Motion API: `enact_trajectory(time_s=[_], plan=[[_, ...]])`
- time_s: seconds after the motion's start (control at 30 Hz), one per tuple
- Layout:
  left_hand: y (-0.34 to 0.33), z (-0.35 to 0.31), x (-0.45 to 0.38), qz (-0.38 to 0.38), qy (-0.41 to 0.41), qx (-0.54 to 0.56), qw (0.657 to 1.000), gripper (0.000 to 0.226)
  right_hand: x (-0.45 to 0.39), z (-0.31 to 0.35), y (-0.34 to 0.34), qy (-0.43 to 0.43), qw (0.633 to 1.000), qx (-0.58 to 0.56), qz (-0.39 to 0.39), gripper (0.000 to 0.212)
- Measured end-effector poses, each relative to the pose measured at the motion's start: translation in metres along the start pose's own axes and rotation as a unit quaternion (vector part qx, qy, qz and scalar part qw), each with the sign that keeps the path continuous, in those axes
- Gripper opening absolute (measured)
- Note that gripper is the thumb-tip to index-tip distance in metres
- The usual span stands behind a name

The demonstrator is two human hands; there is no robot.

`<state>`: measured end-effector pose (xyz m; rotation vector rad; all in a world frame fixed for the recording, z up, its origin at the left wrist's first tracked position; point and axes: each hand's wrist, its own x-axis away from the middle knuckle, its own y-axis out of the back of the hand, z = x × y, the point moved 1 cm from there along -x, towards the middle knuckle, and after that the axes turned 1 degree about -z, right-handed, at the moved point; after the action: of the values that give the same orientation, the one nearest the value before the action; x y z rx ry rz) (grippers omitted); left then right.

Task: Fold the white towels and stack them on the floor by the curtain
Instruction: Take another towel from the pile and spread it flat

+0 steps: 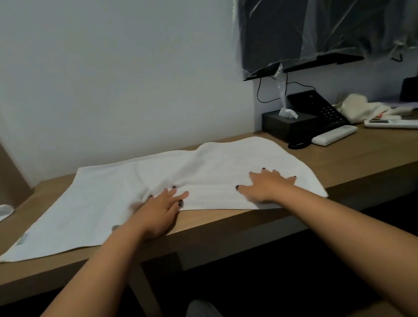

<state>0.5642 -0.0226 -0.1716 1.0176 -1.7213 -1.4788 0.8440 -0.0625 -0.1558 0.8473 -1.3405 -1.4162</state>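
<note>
A black tissue box [288,124], a phone [319,112] and what is perhaps a white remote [334,135] are sitting together on the wooden desk [351,163].

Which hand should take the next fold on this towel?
Probably left. The left hand lies beside the long unfolded part of the towel; the right hand lies flat on the doubled part, pinning it.

No readable text, brand, number or sign anywhere. Small grey-green tag [22,239] sewn at near left edge of white towel [121,189]: too small and blurred to read. Keypad of black telephone [323,112]: pale dots only, no digits to make out. White remote control [334,134]: blank to the eye. Red mark [380,116] among things on the surface [351,158] at far right: maybe a label, but unreadable.
</note>
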Motion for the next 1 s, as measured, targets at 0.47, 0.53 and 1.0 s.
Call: enact_trajectory(time_s=[0.47, 0.53, 1.0], plan=[[-0.045, -0.09, 0.047, -0.193, -0.281, -0.143, 0.929, 0.066, 0.014, 0.041, 0.011, 0.2, 0.954, -0.224, 0.013, 0.041], [-0.054, -0.1, 0.037, -0.236, -0.243, -0.143, 0.93, 0.069, 0.012, 0.036, 0.01, 0.197, 0.942, -0.272, 0.021, 0.038], [-0.002, -0.014, 0.053, -0.417, 0.059, 0.301, 0.855, 0.035, 0.008, 0.017, -0.01, 0.286, 0.929, -0.235, 0.006, 0.046]])
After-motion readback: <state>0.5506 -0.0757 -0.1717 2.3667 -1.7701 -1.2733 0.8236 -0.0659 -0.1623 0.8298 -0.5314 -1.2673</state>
